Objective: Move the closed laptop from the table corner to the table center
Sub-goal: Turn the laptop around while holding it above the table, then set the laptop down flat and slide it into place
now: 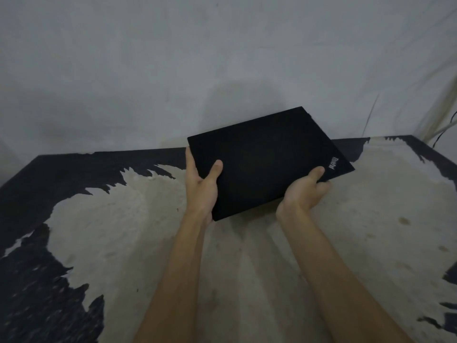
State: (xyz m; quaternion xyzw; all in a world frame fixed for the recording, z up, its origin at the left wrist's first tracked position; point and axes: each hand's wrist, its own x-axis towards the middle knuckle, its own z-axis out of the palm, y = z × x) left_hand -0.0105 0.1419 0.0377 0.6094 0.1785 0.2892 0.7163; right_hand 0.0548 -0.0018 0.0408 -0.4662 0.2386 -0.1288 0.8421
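Observation:
A closed black laptop with a small logo near its right corner is held in the air above the table, tilted with its far edge raised toward the wall. My left hand grips its left near edge, thumb on the lid and fingers underneath. My right hand holds the right near edge, thumb on top near the logo. The laptop hangs over the far middle of the table.
The tabletop is worn, with pale bare patches and dark peeling coating at the left and back edges. A grey wall rises right behind the table. A cable hangs at the far right corner.

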